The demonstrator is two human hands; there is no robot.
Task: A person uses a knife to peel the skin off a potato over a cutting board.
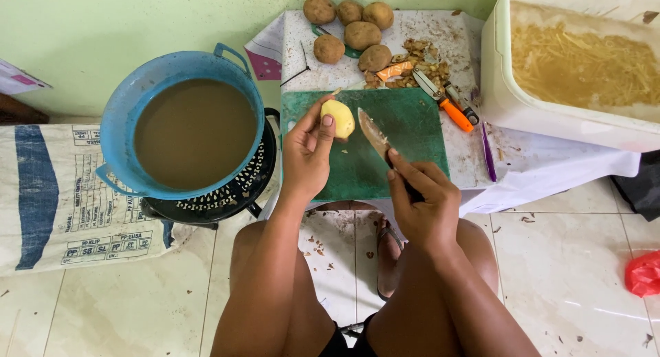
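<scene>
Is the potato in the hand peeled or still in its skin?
Peeled. The potato in the left hand shows smooth pale yellow flesh, unlike the brown potatoes behind the board.

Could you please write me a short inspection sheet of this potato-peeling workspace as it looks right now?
Surface: green cutting board on a soiled white table.
Job's things: peeled potato in left hand; knife in right hand.
Clutter: six unpeeled potatoes, peel scraps, orange peeler.
Hands: both closed on their items.
Cables: nothing seen.
Surroundings: blue basin of murky water, white tub of cut strips, printed sack, tiled floor.
</scene>
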